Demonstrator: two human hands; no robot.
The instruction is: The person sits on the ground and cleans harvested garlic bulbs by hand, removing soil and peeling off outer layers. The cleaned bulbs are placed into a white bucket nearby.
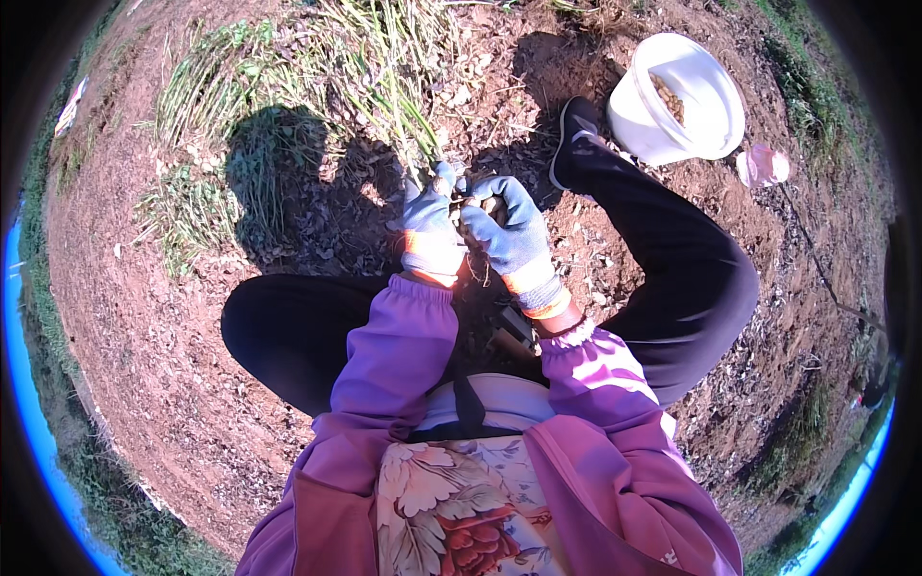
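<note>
In a blue-grey work glove with an orange-banded cuff, my left hand (430, 209) is closed around the lower stems of a bunch of peanut plants (403, 119). The green stalks fan out away from me beyond its fingers. My right hand (513, 227), gloved alike, curls around several peanut pods (493, 207) at the root end, right beside the left hand. Thin roots dangle below the fingers. How many pods it holds is hidden by the glove.
A white plastic bucket (673, 108) with peanuts (668, 99) in it stands at the upper right, near my shoe (573, 137). Next to it lies a pink object (763, 165). Pulled plants (216, 93) lie heaped at the upper left on reddish soil.
</note>
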